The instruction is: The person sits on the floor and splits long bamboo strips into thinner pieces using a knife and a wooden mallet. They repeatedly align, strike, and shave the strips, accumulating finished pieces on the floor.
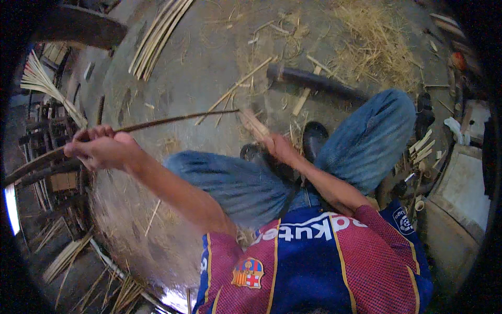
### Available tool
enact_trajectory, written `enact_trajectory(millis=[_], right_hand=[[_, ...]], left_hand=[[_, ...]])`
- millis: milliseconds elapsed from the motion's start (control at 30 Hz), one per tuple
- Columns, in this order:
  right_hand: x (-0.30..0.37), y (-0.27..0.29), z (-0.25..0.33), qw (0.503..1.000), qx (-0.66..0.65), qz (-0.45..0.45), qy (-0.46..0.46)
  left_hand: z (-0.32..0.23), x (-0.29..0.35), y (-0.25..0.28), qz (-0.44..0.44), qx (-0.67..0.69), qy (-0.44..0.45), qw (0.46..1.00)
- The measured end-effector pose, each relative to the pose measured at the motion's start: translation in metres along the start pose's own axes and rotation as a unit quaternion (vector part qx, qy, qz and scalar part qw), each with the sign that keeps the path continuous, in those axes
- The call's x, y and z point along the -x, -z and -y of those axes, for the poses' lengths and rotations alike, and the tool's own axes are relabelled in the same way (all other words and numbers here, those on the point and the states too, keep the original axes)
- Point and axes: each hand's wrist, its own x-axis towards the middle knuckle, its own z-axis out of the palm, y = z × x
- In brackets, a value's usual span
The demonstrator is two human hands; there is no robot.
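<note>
My left hand, out to the left, is closed around a long, thin, dark brown strip that looks like split bamboo or wood. From this hand one part of the strip runs right in a slight arch, and the other reaches the far left edge. My right hand, in front of my bent legs, is closed on a pale, flat wooden piece, blurred at its outer end. The strip's thin right tip lies at that outer end; whether the two touch I cannot tell.
A dark round pole lies on the floor beyond my feet. Loose shavings are heaped at the far right. Long pale strips lie at the far left, and another bundle leans near dark stacked wood. A pale box stands right.
</note>
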Motion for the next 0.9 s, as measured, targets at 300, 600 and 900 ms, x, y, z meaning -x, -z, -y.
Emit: enact_trajectory(millis=[300,600,900], right_hand=[[-0.008,-0.002,-0.023,0.997,-0.067,0.033,0.023],[-0.017,-0.016,-0.043,0.993,-0.095,0.065,-0.034],[-0.022,-0.048,-0.052,0.981,-0.135,-0.128,0.057]], left_hand=[[-0.011,0.014,-0.005,0.103,0.1,0.065,0.988],[-0.002,0.026,-0.012,0.087,0.084,0.055,0.991],[0.005,0.032,-0.02,0.063,0.117,0.072,0.989]])
